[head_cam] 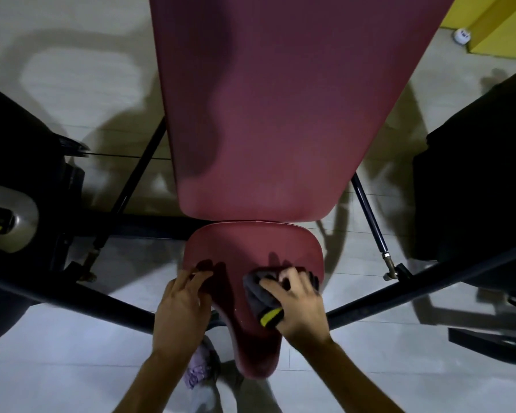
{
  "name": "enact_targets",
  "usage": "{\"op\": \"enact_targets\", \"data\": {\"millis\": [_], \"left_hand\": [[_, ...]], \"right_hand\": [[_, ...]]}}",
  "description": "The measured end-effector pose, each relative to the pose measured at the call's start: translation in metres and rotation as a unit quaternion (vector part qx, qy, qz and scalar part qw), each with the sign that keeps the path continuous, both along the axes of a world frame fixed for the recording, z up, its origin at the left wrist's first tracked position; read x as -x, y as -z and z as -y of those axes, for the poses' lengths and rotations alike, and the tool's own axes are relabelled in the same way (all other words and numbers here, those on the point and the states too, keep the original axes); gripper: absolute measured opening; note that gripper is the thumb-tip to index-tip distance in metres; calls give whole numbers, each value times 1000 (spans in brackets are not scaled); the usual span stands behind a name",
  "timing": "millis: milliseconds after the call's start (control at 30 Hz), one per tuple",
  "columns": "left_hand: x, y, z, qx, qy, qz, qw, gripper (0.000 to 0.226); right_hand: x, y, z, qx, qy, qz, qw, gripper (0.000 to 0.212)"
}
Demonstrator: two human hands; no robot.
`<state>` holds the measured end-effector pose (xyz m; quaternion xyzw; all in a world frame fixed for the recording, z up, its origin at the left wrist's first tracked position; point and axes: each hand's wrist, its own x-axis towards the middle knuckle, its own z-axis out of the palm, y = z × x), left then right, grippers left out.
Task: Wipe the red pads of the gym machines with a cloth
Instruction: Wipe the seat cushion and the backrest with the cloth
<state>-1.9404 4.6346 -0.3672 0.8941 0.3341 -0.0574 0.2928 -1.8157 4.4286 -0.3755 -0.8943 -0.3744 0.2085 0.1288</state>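
With the left hand (183, 305) steadying the red seat pad (252, 254) by its edge, fingers curled over it, the right hand (295, 305) (fingers bunched on the grey cloth (256, 289)) should press flat and sweep overlapping strokes toward the narrow front.

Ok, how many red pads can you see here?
2. The long back pad fills the top centre; the smaller seat pad lies just below it, where the right hand grips the cloth. Others may lie outside the frame.
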Motion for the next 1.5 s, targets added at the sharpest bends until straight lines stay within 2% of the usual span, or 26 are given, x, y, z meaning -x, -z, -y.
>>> {"op": "enact_targets", "data": {"millis": [100, 167, 267, 333, 400, 500, 600, 700, 800, 867, 933, 1033, 1100, 1167, 1300, 1433, 1500], "left_hand": [[2, 1, -3, 2, 26, 2, 1000, 47], [5, 3, -6, 4, 39, 6, 999, 50], [6, 5, -9, 7, 40, 14, 999, 55], [9, 6, -10, 11, 51, 26, 998, 57], [11, 7, -13, 26, 58, 36, 997, 59], [18, 7, -18, 58, 64, 38, 996, 61], [29, 6, -28, 81, 69, 46, 993, 59], [39, 2, -36, 67, 90, 40, 993, 60], [44, -2, -43, 36, 92, 26, 995, 57], [49, 1, -47, 15, 84, 22, 996, 55], [53, 3, -50, 20, 61, 17, 998, 51], [60, -1, -53, 29, 33, 15, 999, 43], [64, -6, -61, 31, 16, 20, 999, 37], [73, -7, -68, 33, 1, 24, 999, 34], [85, -10, -76, 41, -8, 27, 999, 40], [87, -12, -72, 43, 9, 27, 999, 42], [88, -13, -70, 42, 15, 35, 998, 41]], "right_hand": [[-40, 7, -5, 19, -54, 31, 998, 90], [-75, 16, -19, 40, 34, 59, 997, 90], [-94, 25, -47, 72, 212, 66, 972, 75], [-78, 23, -66, 83, 255, 79, 960, 69], [-49, 22, -91, 69, 221, 105, 967, 68], [-13, 21, -140, -3, 75, 75, 994, 71], [-25, 19, -158, -18, -2, 60, 998, 68], [-49, 26, -123, 19, 73, 85, 994, 68], [-64, 31, -82, 67, 223, 91, 968, 74], [-57, 29, -90, 89, 265, 92, 956, 70], [-37, 28, -123, 68, 233, 110, 964, 64], [4, 32, -188, 9, 107, 101, 989, 59], [19, 31, -216, 5, 24, 91, 996, 51], [20, 29, -219, 21, -18, 95, 995, 49], [29, 11, -163, 9, -121, 70, 990, 55], [55, -10, -72, 12, -189, 61, 980, 38], [59, -15, -54, 8, -185, 70, 980, 37]]}}
